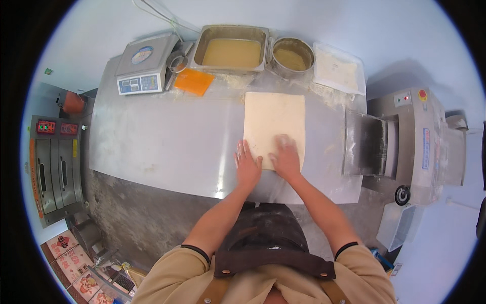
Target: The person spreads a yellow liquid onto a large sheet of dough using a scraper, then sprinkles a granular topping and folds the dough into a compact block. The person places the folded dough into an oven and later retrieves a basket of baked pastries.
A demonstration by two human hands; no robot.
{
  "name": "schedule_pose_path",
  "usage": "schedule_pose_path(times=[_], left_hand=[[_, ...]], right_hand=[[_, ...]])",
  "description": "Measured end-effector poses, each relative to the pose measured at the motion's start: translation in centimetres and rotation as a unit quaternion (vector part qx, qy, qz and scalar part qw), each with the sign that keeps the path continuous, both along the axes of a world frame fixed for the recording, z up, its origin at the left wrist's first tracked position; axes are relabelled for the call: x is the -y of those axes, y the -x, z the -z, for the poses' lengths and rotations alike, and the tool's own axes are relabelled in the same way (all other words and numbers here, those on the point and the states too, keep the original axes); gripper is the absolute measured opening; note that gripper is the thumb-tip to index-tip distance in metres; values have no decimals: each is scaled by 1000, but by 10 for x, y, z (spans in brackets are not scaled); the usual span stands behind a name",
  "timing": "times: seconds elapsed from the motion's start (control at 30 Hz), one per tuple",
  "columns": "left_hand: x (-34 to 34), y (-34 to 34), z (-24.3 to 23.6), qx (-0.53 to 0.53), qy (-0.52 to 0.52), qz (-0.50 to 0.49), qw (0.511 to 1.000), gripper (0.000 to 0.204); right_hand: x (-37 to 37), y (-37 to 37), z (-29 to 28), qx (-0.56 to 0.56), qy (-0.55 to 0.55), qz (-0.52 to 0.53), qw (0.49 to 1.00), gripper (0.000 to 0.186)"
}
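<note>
A pale rectangular dough sheet (274,125) lies flat on the steel worktable (167,142), just right of frame centre. The left hand (247,164) rests open, fingers spread, palm down on the sheet's lower left edge; it grips nothing. The right hand (286,158) presses flat on the lower right part (fingertips blurred, so the exact spread cannot be told). Above the sheet stand a rectangular pan (232,48) and a round bowl (292,57); a scale (144,65) sits upper left, a dough sheeter (405,137) at right. Risk, in my judgement: uneven palm pressure could thin or tear the sheet near its lower edge, which lies close to the table's front rim.
</note>
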State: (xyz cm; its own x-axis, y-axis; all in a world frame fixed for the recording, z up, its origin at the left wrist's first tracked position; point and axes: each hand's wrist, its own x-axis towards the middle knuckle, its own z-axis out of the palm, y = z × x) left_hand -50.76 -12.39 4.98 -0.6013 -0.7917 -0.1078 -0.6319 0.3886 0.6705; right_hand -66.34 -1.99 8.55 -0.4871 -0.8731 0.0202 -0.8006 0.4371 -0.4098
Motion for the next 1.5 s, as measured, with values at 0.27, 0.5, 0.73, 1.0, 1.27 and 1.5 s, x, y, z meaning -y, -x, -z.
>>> schedule_pose_path(times=[0.27, 0.5, 0.73, 1.0, 1.27, 1.5], left_hand=[[6, -25, 16, -10, -19, 61, 998, 85], [-6, 16, 6, -63, -27, -79, 995, 85], [-28, 85, 3, 2, 52, -310, 949, 82], [-45, 80, 17, 21, 104, -318, 942, 85], [-37, 85, 23, 63, 105, -321, 939, 89], [-38, 83, 21, 79, 83, -297, 948, 96]], right_hand=[[23, -3, 17, -72, -18, -266, 961, 77], [15, 18, -6, -12, -112, -333, 936, 81], [-18, 56, 20, -45, -67, -347, 934, 91], [-58, 68, 41, 22, 23, -310, 950, 93], [36, 111, -8, 56, 45, -314, 947, 92], [207, 176, 6, 25, -63, -411, 909, 86]])
